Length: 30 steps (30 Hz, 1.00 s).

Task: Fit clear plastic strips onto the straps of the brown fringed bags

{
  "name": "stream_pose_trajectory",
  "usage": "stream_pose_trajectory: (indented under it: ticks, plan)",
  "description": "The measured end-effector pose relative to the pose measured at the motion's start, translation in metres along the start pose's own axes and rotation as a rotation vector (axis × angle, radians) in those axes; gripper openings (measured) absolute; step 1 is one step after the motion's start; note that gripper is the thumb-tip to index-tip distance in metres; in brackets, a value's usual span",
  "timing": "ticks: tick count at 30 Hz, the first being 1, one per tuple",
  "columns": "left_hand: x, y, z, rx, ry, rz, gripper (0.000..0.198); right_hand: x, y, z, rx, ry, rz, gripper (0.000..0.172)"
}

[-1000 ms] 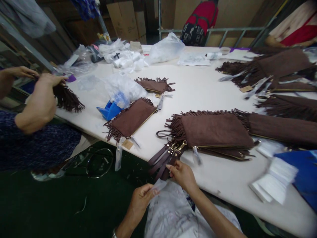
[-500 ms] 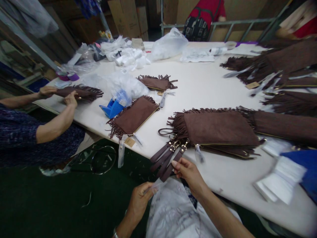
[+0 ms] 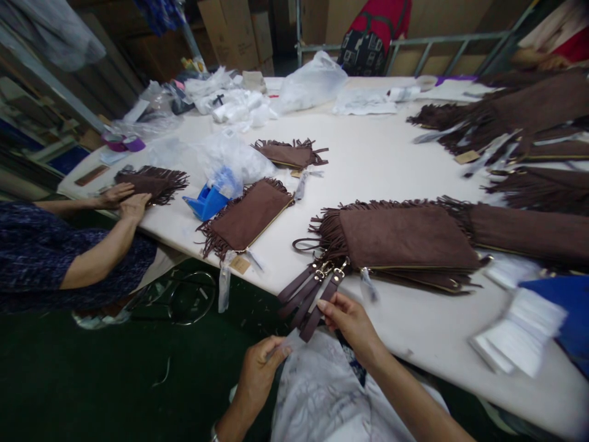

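In the head view, my right hand (image 3: 347, 319) pinches the end of a dark brown wrist strap (image 3: 327, 293) over the table's front edge. The strap hangs by a gold clasp from a brown fringed clutch bag (image 3: 407, 236), which lies on top of a stack. Other straps hang beside it. Just below, my left hand (image 3: 263, 365) has thumb and finger closed on a small clear plastic sleeve (image 3: 291, 341), whose upper end is close to the strap's tip. Whether the strap is inside the sleeve I cannot tell.
Another fringed bag (image 3: 253, 215) lies left of the stack, beside a blue tape dispenser (image 3: 205, 201). A co-worker's hands (image 3: 126, 202) press on a bag at the far left. White packets (image 3: 524, 341) lie right; a pile of bags (image 3: 529, 116) is at the back right.
The co-worker has lowered the held bag flat onto the table, with both hands now on it. My own hands have hardly moved, still at the strap and sleeve.
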<state>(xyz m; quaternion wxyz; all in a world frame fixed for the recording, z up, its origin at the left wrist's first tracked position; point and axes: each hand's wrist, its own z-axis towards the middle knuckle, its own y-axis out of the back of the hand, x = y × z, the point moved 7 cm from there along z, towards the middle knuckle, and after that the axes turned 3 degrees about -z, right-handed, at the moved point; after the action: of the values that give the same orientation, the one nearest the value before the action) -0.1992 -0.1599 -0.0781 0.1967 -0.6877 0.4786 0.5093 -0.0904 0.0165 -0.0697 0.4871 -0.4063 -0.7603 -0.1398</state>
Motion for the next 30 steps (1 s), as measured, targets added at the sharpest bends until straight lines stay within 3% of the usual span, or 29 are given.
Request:
stream_pose_trajectory:
  ticks: [7,15,22,30]
  plan:
    - [-0.017,-0.003,-0.002,0.004,-0.093,0.116,0.023,-0.002,0.000,0.001,-0.016,0.012,0.004,0.038]
    - [-0.002,-0.026,-0.002,0.067,0.198,-0.313,0.030,-0.002,0.004,0.004,-0.001,0.053,0.002,0.037]
    - [-0.017,-0.044,-0.001,0.114,0.182,-0.403,0.032,-0.004,0.009,0.005,0.025,0.080,-0.009,0.037]
    - [-0.020,-0.053,0.003,0.066,0.250,-0.458,0.031,-0.001,0.009,0.004,0.087,0.068,0.020,0.038]
